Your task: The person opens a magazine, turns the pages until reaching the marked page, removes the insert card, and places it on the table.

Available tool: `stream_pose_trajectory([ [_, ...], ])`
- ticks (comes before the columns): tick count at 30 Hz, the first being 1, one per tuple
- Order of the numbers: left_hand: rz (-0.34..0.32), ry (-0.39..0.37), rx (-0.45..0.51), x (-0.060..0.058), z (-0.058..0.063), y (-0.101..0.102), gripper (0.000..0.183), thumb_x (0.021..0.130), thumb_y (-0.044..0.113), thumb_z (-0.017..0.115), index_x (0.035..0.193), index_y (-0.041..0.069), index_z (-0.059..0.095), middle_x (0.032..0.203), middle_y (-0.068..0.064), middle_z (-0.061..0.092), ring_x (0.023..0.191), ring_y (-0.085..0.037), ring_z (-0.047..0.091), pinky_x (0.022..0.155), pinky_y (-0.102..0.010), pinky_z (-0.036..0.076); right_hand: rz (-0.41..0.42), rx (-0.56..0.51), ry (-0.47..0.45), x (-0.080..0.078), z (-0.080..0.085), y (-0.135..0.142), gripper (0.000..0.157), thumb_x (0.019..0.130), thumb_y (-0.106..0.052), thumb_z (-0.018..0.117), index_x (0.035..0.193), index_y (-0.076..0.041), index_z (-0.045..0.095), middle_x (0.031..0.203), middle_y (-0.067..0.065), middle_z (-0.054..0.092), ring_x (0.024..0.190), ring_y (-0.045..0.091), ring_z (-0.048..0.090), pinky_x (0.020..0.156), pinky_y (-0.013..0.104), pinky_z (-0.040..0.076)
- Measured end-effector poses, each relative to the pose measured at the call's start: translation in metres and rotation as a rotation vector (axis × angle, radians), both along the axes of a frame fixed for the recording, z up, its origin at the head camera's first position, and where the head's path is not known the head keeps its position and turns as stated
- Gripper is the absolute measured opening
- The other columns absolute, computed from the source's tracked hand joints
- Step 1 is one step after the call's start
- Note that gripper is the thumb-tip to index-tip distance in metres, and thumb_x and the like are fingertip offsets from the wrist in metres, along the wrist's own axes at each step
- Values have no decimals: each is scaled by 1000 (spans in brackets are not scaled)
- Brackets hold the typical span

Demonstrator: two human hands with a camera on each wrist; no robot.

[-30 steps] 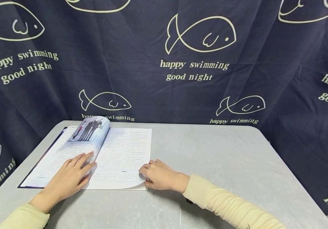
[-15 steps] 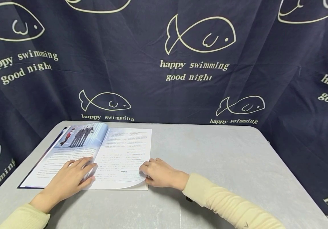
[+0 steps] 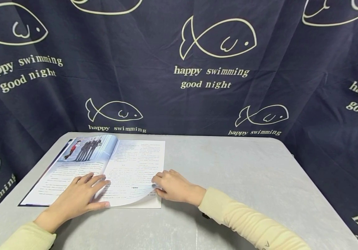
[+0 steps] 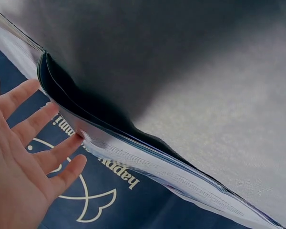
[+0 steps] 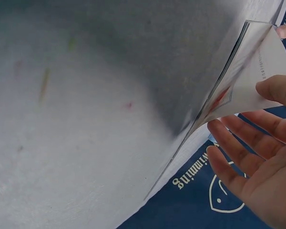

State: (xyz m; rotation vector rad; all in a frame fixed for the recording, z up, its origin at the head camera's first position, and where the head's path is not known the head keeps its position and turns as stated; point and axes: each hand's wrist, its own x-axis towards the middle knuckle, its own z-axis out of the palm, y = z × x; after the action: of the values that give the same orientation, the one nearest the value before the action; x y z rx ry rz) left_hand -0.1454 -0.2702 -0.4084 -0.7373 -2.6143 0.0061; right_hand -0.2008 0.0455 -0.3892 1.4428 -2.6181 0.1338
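Observation:
An open magazine (image 3: 136, 158) lies on the table at the left in the head view. Its left page carries a picture of dark-suited figures (image 3: 88, 149) above printed text. My left hand (image 3: 74, 198) rests on the lower part near the fold, fingers spread and thumb along the bottom edge; in the left wrist view its fingers (image 4: 62, 152) are extended beside the curved spine. At the lower right corner my right hand (image 3: 177, 187) pinches a page (image 3: 138, 197), which curls up off the sheets beneath. The right wrist view shows the thumb (image 5: 276, 89) against this raised page.
The grey table (image 3: 229, 166) extends to the right of the magazine and in front of it. Behind and at both sides hangs a dark blue curtain (image 3: 160, 100) with white fish outlines and lettering.
The left page, which was curling up, has come down flatter to the left. My left thumb has spread rightward along the bottom edge. My right hand has raised the page corner slightly.

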Motion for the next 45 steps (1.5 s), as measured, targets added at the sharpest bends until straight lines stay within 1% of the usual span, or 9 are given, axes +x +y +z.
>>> stream_pose_trajectory([
  [5, -14, -6, -1, 0, -1, -1, 71, 64, 73, 58, 111, 20, 62, 112, -5, 62, 101, -40, 56, 79, -54, 41, 3, -44, 28, -2, 0, -1, 12, 85, -22, 59, 93, -14, 62, 85, -6, 65, 70, 6, 56, 60, 20, 38],
  [9, -20, -8, -6, 1, -2, -1, 73, 62, 75, 58, 112, 21, 62, 112, -5, 62, 101, -41, 55, 78, -55, 41, 1, -75, 49, -2, 1, -2, 13, 86, -23, 57, 94, -13, 63, 83, -6, 64, 68, 6, 56, 59, 20, 37],
  [14, -22, -7, -18, 1, -2, 0, 73, 62, 74, 59, 112, 20, 62, 110, -5, 62, 101, -41, 56, 78, -55, 41, 9, -123, 71, -3, 0, -2, 12, 86, -23, 58, 91, -13, 62, 82, -5, 64, 66, 6, 56, 58, 21, 37],
  [17, -22, -10, -21, 1, -1, 1, 72, 63, 72, 60, 111, 20, 63, 110, -5, 62, 101, -42, 56, 78, -55, 42, 2, -130, 71, -4, 0, -3, 12, 85, -23, 58, 91, -13, 61, 82, -5, 64, 67, 7, 56, 58, 21, 38],
  [24, -22, -14, -13, 1, -1, 1, 64, 67, 67, 62, 110, 20, 64, 109, -4, 63, 101, -41, 56, 79, -55, 42, -35, -105, 28, -3, 3, -3, 14, 88, -23, 56, 94, -13, 62, 85, -5, 65, 69, 6, 57, 61, 22, 40],
  [30, -13, -23, -15, 1, -1, 0, 56, 71, 63, 61, 108, 21, 65, 109, -3, 64, 104, -39, 55, 79, -55, 42, -49, -106, 24, -2, 4, -3, 18, 89, -24, 55, 99, -11, 63, 88, -4, 66, 71, 7, 58, 65, 24, 43],
  [36, -6, -32, -15, 1, -3, -1, 46, 75, 56, 61, 105, 22, 66, 107, -2, 64, 104, -39, 56, 77, -54, 42, -62, -107, 21, -2, 6, -2, 19, 89, -25, 55, 101, -12, 63, 88, -5, 66, 70, 6, 56, 67, 25, 44],
  [41, -4, -22, -8, 0, -2, 0, 40, 77, 53, 61, 102, 22, 66, 105, -1, 64, 104, -39, 56, 77, -54, 42, -82, -102, 26, -2, 8, -2, 20, 89, -24, 54, 102, -12, 62, 92, -4, 67, 78, 9, 61, 68, 25, 45],
  [45, 11, -38, -10, 1, -1, 1, 37, 79, 50, 60, 102, 22, 67, 105, -1, 65, 105, -40, 56, 78, -54, 42, -95, -108, 23, -2, 8, -1, 23, 89, -23, 54, 107, -10, 61, 98, -1, 67, 85, 11, 63, 70, 26, 46],
])
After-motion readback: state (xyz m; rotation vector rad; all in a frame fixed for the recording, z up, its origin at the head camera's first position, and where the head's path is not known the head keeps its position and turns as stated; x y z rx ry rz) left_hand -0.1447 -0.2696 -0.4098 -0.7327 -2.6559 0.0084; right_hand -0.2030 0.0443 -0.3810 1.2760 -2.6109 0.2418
